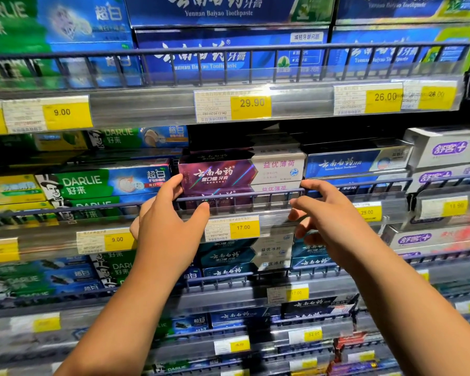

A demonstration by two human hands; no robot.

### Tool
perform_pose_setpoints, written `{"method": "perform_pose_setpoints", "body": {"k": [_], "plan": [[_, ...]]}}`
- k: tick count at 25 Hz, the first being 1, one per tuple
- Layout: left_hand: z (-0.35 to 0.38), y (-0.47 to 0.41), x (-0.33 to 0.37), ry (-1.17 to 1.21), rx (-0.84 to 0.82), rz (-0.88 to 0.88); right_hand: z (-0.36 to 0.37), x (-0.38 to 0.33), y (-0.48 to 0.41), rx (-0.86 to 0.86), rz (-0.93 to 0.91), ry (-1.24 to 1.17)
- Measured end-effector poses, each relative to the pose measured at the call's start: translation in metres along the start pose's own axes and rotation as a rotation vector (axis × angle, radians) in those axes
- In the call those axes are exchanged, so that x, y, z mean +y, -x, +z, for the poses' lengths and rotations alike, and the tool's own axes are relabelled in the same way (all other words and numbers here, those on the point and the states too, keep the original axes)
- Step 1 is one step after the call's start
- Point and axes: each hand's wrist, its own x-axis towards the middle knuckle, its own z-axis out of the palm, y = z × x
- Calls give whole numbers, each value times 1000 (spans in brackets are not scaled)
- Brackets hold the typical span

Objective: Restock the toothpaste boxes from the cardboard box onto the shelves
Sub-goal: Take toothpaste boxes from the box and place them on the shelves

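A purple and white toothpaste box (242, 170) lies on top of a stack of the same boxes on the middle shelf, behind a wire rail (228, 198). My left hand (171, 215) has its fingertips on the box's left end, thumb in front of the rail. My right hand (326, 213) reaches toward the box's right end with fingers spread, its fingertips at the rail; I cannot tell if they touch the box. The cardboard box is out of view.
Green and blue Darlie boxes (92, 183) fill the shelf to the left. Blue Yunnan Baiyao boxes (347, 164) and white boxes (445, 147) sit to the right. A dark gap (242, 137) opens above the purple stack. Yellow price tags (243, 227) line each shelf edge.
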Motion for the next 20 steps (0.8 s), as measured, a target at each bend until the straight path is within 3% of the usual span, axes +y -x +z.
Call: {"method": "perform_pose_setpoints", "body": {"k": [4, 8, 14, 17, 20], "plan": [[0, 6, 2, -64, 58, 10, -9, 3, -2, -12, -20, 3], [15, 23, 25, -12, 116, 129, -26, 7, 0, 19, -78, 31], [63, 47, 70, 120, -290, 159, -68, 9, 1, 140, -188, 127], [82, 46, 84, 155, -398, 167, -97, 9, -1, 296, -311, 323], [92, 43, 88, 201, -482, 159, -119, 6, -6, 370, -352, 371]]}}
